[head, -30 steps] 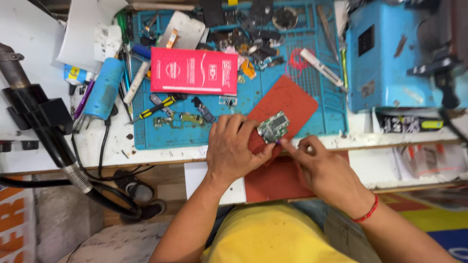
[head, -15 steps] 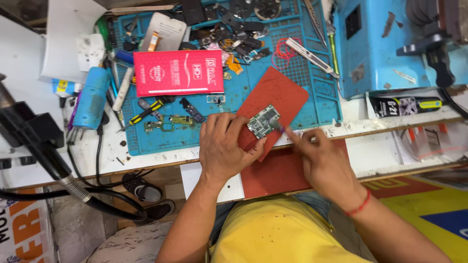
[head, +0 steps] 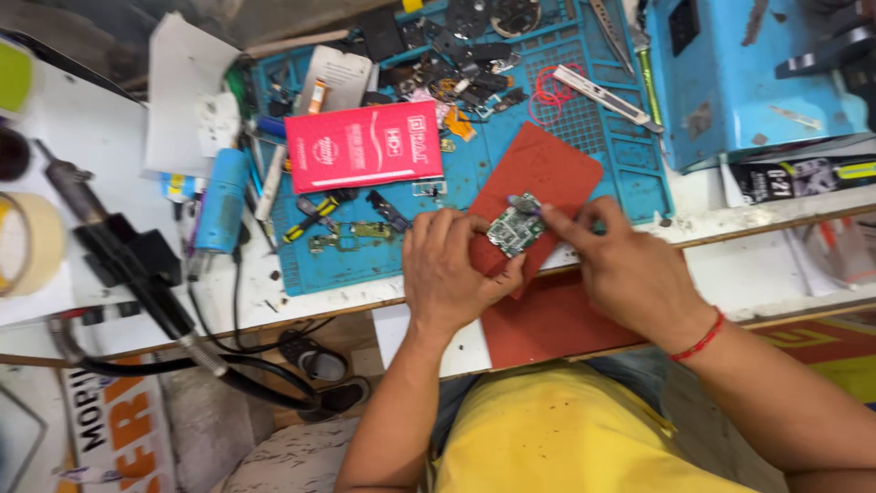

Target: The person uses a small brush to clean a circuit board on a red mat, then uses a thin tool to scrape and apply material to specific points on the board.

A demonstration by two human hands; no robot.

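A small green circuit board (head: 515, 225) lies on a red-brown pad (head: 545, 173) at the front edge of the workbench. My left hand (head: 449, 267) grips the board's near left side with thumb and fingers. My right hand (head: 630, 265) pinches a thin tool (head: 525, 203) whose tip touches the board's top edge. A red thread bracelet circles my right wrist.
A blue work mat (head: 474, 155) carries a red booklet (head: 365, 146), a yellow-handled screwdriver (head: 315, 215), small phone parts and a craft knife (head: 607, 94). A blue machine (head: 748, 73) stands at right. A black soldering tool with cable (head: 137, 265) and tape roll (head: 32, 242) lie left.
The view has shifted; the bench sits lower and more to the right in frame. My hands stay on the board, and the right hand's tool tip has moved up to its top edge.
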